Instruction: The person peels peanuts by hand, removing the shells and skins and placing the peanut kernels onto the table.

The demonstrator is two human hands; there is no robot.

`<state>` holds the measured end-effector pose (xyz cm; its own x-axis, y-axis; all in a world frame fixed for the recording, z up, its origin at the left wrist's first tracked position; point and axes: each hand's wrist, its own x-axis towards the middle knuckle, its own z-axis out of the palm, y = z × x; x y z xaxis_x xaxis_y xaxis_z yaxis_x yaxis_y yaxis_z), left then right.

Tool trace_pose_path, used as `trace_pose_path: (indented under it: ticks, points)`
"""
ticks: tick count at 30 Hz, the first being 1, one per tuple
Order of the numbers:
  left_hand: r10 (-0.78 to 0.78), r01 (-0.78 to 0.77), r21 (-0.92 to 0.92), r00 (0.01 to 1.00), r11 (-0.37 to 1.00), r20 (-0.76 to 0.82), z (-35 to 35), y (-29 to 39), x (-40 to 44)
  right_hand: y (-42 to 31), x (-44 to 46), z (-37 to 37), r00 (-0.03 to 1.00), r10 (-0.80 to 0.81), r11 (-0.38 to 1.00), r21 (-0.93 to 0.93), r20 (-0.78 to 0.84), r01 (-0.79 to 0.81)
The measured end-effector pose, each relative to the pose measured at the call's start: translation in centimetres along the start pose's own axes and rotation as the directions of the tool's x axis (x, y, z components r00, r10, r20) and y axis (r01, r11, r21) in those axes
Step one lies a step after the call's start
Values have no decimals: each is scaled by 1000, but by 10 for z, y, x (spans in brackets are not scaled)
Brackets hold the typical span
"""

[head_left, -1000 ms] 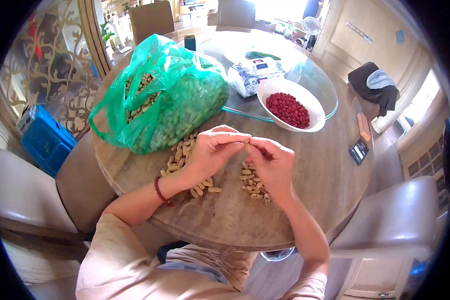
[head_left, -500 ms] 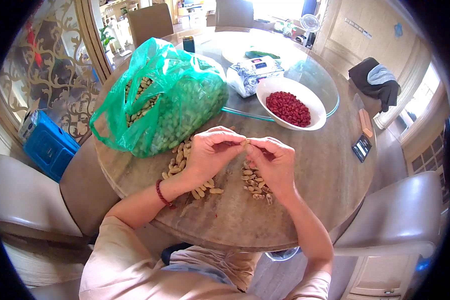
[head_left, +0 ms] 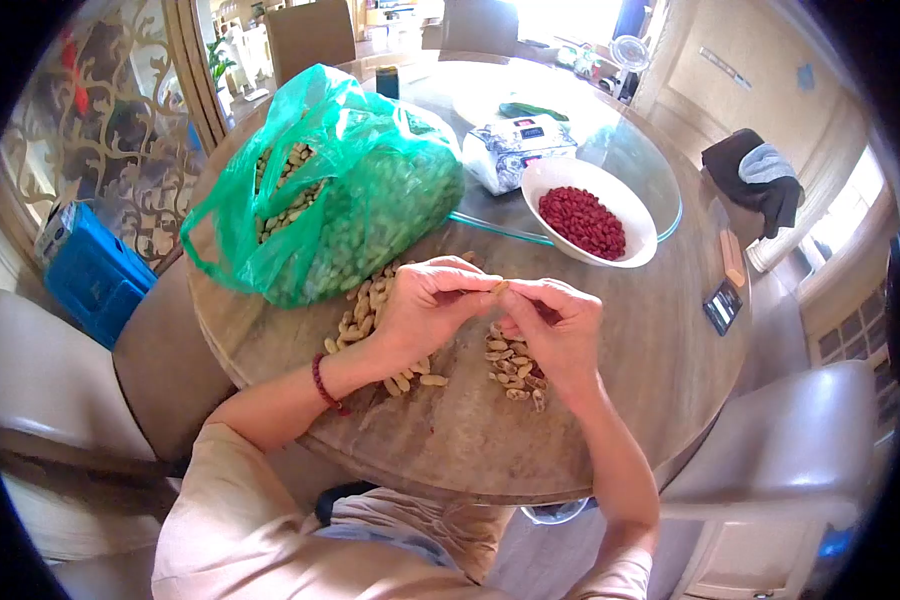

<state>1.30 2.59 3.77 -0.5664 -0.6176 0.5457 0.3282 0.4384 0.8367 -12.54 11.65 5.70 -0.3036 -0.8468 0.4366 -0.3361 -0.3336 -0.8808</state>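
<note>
My left hand (head_left: 425, 312) and my right hand (head_left: 558, 335) meet fingertip to fingertip above the table, both pinched on one small peanut (head_left: 499, 287). The fingers cover most of it. Whole peanuts (head_left: 368, 305) lie loose under and left of my left hand. Below my right hand is a small heap of peanut shells (head_left: 511, 365). A green plastic bag (head_left: 390, 205) full of peanuts stands beyond my left hand, its mouth partly open. Past my right hand, a white bowl (head_left: 642, 222) holds many red peanut kernels (head_left: 582, 222).
The round table (head_left: 450, 440) carries a glass turntable (head_left: 660, 185) with a tissue pack (head_left: 515, 150) near the bowl. A dark can (head_left: 387, 82) stands behind the bag. A phone (head_left: 722, 307) lies at the right edge. Chairs (head_left: 780, 445) flank the table.
The view has shifted slightly. Both hands stay pinched together on the peanut, with only a small movement of the fingers.
</note>
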Motion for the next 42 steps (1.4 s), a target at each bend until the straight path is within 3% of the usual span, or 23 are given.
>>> trace_pose_path:
  ticks: [4, 9, 13, 16, 18, 19, 21, 23, 25, 28, 32, 34, 38, 40, 42]
  points:
    - [37, -38, 46, 999, 998, 18, -3, -7, 0, -3, 1, -4, 999, -12, 994, -110, 52, 18]
    - [131, -135, 108, 990, 985, 43, -3, -6, -1, -3, 1, -3, 998, 20, 998, -58, 58, -17]
    - [49, -44, 100, 998, 994, -48, 5, -4, -6, 7, -1, -1, 995, 92, 995, 33, 30, -93]
    - [85, -80, 60, 993, 995, -82, 6, -8, -5, 11, -3, 3, 999, 26, 997, -68, -37, -28]
    - [-73, 71, -79, 997, 994, -21, 2, -7, -1, 17, -1, 2, 999, -12, 988, -154, -42, 6]
    - [-71, 68, -89, 997, 994, -31, 0, -5, 1, 19, -1, 0, 997, -49, 972, -231, -52, 36]
    - [-243, 255, -241, 967, 936, 78, -4, -3, 4, 17, -2, 1, 994, -99, 955, -285, -36, 85]
    - [-217, 231, -266, 973, 936, 80, -3, -4, 3, 11, -4, 5, 989, -146, 935, -329, -21, 131]
    - [-199, 208, -256, 978, 944, 63, -2, -1, 2, 4, -6, 8, 996, 78, 989, -121, -41, -83]
    - [-174, 176, -291, 984, 940, 33, 0, -6, 0, 0, -8, 13, 990, 135, 989, -54, -44, -137]
    - [-250, 245, -321, 968, 915, 26, 0, -10, -2, -1, -8, 17, 988, 148, 989, 25, -29, -148]
    - [-325, 314, -453, 944, 835, 56, 0, -10, -3, 2, -7, 14, 989, 145, 982, 119, 3, -144]
    - [-345, 343, -521, 934, 781, 97, -1, -17, -3, 3, -5, 13, 993, 120, 982, 148, 0, -119]
    - [-374, 352, -662, 920, 662, 115, 0, -21, -3, 4, -4, 13, 991, 134, 976, 173, -13, -130]
    - [-380, 348, -689, 918, 635, 113, 1, -24, -4, 4, -4, 14, 991, 129, 973, 196, -23, -122]
